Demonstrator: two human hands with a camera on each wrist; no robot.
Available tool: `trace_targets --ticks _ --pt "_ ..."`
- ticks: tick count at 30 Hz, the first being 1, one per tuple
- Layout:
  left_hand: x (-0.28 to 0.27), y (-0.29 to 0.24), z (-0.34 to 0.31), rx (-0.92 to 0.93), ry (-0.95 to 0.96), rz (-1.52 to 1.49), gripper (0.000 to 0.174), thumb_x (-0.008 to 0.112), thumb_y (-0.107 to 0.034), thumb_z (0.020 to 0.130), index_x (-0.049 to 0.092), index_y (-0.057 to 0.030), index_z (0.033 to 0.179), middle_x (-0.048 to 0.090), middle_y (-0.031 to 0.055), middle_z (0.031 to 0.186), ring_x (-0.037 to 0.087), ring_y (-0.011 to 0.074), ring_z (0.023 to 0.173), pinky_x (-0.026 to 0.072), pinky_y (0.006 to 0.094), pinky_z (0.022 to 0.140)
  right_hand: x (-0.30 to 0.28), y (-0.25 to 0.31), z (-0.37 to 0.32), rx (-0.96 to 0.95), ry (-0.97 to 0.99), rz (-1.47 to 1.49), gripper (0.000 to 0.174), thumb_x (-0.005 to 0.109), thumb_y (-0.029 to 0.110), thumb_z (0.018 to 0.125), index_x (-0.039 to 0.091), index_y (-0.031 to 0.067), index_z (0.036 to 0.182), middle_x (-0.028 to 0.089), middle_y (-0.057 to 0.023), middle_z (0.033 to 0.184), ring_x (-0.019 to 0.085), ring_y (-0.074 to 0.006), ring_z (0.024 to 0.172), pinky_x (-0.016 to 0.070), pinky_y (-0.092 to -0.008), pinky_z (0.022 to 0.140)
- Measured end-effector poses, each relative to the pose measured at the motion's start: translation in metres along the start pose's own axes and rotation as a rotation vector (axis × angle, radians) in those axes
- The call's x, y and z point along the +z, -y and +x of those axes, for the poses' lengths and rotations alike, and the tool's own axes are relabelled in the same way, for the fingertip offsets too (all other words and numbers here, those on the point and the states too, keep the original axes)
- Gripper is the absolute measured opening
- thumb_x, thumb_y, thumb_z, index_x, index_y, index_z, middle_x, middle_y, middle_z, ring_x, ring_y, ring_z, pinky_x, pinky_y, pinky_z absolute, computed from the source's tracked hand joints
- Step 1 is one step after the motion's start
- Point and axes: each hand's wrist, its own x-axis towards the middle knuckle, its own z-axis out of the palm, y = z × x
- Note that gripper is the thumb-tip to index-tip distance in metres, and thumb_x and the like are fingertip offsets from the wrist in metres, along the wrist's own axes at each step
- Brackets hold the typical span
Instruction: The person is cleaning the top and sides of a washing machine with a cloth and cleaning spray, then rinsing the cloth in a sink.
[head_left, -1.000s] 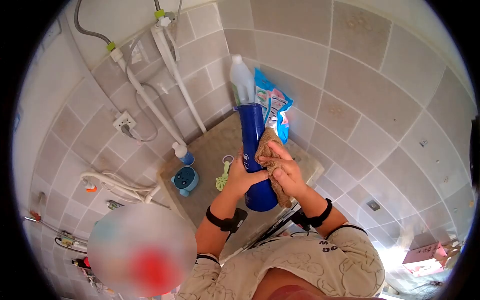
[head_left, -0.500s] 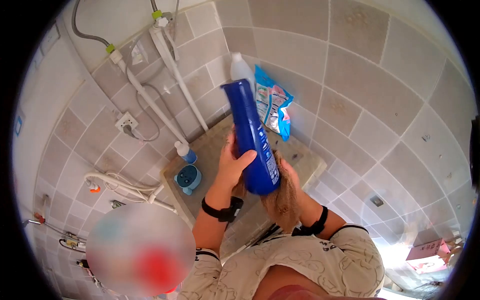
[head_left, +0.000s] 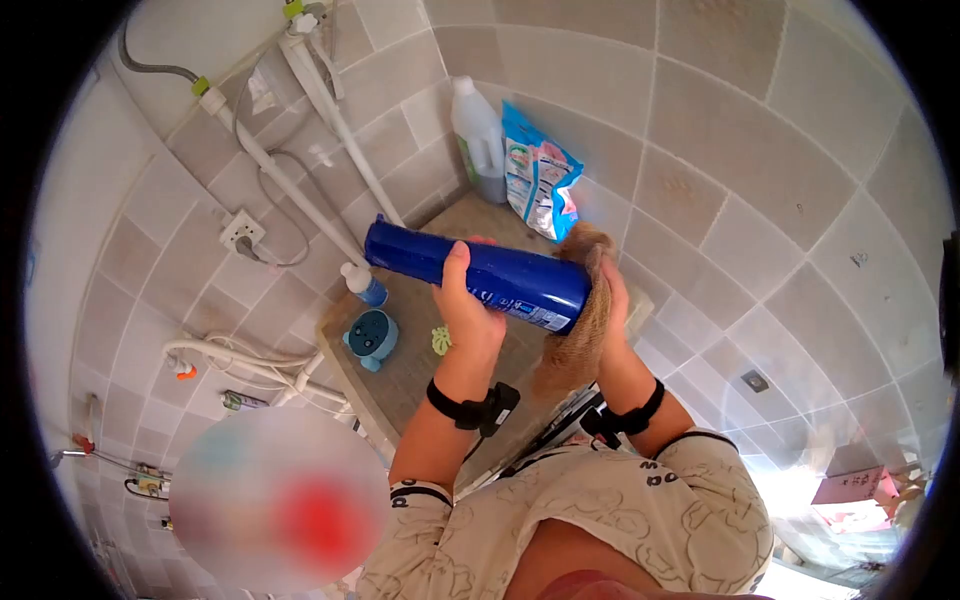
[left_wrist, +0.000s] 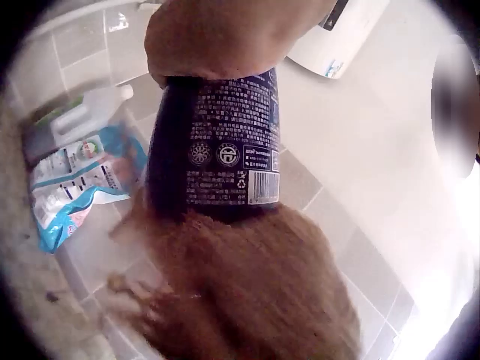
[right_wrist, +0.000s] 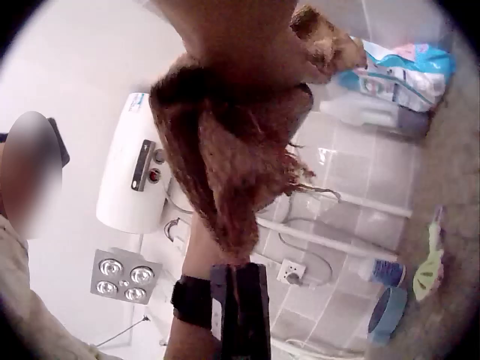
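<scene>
A dark blue bottle (head_left: 530,280) is held tilted nearly level above the counter, its narrower end toward the left. My left hand (head_left: 468,310) grips it around the middle, thumb across the near side. Over the bottle's wide base lies a brown cloth (head_left: 578,358), which my right hand (head_left: 617,305) holds against that end. Small print and a barcode show on the bottle's back (left_wrist: 217,142) in the left wrist view, with the cloth (left_wrist: 262,277) wrapping its bottom. Cloth hides part of the right fingers.
On the corner counter (head_left: 430,390) stand a blue cup-like container (head_left: 372,335), a small pump bottle (head_left: 365,285) and a green flower-shaped item (head_left: 441,341). A white jug (head_left: 478,140) and a blue-and-white bag (head_left: 540,175) lean by the tiled wall. Pipes run along the left wall.
The bottle has swung from nearly upright to nearly sideways, its narrower end now to the left. The cloth has moved from the bottle's side to its base with my right hand.
</scene>
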Motion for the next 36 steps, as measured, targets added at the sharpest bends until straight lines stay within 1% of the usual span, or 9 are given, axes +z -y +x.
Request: trace_targets --ticks 7,10,12,15,20,29,32,34,36 --pt "-0.005 -0.001 0.014 0.105 0.122 0.097 0.028 0.059 -0.022 0.078 0.048 -0.0027 0.096 0.056 0.0094 0.090 0.056 0.0247 0.088 0.0461 0.0391 0.077 0.001 -0.037 -0.016 0.037 -0.178 0.004 0.043 0.034 0.039 0.092 0.047 0.0059 0.118 0.055 -0.0110 0.108 0.056 -0.0221 0.096 0.0465 -0.0349 0.082" --pt "-0.014 -0.001 0.028 0.126 0.112 0.146 0.026 0.059 -0.022 0.078 0.050 -0.0023 0.093 0.057 0.0104 0.087 0.057 0.0241 0.084 0.0470 0.0386 0.075 0.004 -0.041 -0.025 -0.290 -0.161 -0.436 0.041 0.037 0.030 0.093 0.043 0.0044 0.125 0.048 -0.0119 0.123 0.047 -0.0261 0.111 0.0378 -0.0357 0.094" --pt "-0.012 -0.002 0.029 0.146 0.029 0.043 0.023 0.062 -0.016 0.078 0.054 0.0013 0.092 0.060 0.0117 0.085 0.059 0.0212 0.076 0.0489 0.0328 0.070 -0.003 -0.034 -0.021 -0.959 0.127 -1.555 0.044 0.046 0.017 0.088 0.039 0.0014 0.128 0.040 -0.0152 0.132 0.039 -0.0321 0.119 0.0310 -0.0363 0.099" --pt "-0.013 -0.006 0.028 0.280 0.177 0.299 0.032 0.067 -0.023 0.076 0.055 0.0022 0.092 0.060 0.0100 0.085 0.057 0.0185 0.077 0.0476 0.0303 0.070 -0.006 -0.034 -0.016 -0.805 0.285 -1.676 0.050 0.053 0.008 0.081 0.039 0.0002 0.128 0.039 -0.0183 0.132 0.040 -0.0352 0.118 0.0321 -0.0366 0.098" --pt "-0.042 0.023 0.017 0.251 0.274 0.650 0.056 0.069 -0.046 0.072 0.052 0.0034 0.094 0.057 0.0069 0.084 0.054 0.0149 0.075 0.0450 0.0289 0.067 0.027 -0.027 -0.009 -0.892 0.399 -1.630 0.045 0.052 0.008 0.081 0.043 0.0015 0.124 0.045 -0.0211 0.125 0.047 -0.0353 0.110 0.0367 -0.0380 0.093" --pt "-0.088 0.046 0.014 -0.082 0.437 0.744 0.072 0.054 -0.066 0.073 0.053 0.0045 0.086 0.054 0.0055 0.074 0.052 0.0127 0.069 0.0421 0.0280 0.058 0.031 0.008 0.045 -0.198 -0.071 -1.011 0.039 0.039 0.034 0.093 0.052 0.0030 0.112 0.056 -0.0130 0.105 0.053 -0.0200 0.088 0.0421 -0.0344 0.076" --pt "-0.081 0.049 0.012 -0.077 0.278 0.590 0.067 0.051 -0.063 0.077 0.055 0.0036 0.083 0.055 0.0044 0.071 0.053 0.0131 0.065 0.0430 0.0278 0.058 0.034 0.001 0.026 0.038 0.069 -0.199 0.047 0.042 0.041 0.089 0.047 0.0048 0.120 0.050 -0.0107 0.117 0.047 -0.0177 0.102 0.0393 -0.0364 0.082" --pt "-0.057 0.039 0.007 0.577 0.560 0.981 0.055 0.051 -0.050 0.083 0.051 0.0020 0.102 0.056 0.0079 0.095 0.056 0.0174 0.084 0.0450 0.0288 0.069 0.039 -0.024 0.011 -0.466 0.235 -0.979 0.053 0.056 0.033 0.081 0.044 0.0067 0.125 0.040 -0.0158 0.128 0.038 -0.0259 0.116 0.0332 -0.0397 0.093" --pt "-0.068 0.053 0.005 0.549 0.611 0.837 0.049 0.050 -0.039 0.086 0.044 0.0005 0.114 0.052 0.0096 0.112 0.053 0.0203 0.098 0.0443 0.0317 0.078 0.041 -0.035 0.005 -0.866 0.345 -1.584 0.054 0.062 0.025 0.077 0.045 0.0083 0.125 0.036 -0.0202 0.132 0.035 -0.0330 0.122 0.0308 -0.0404 0.098"
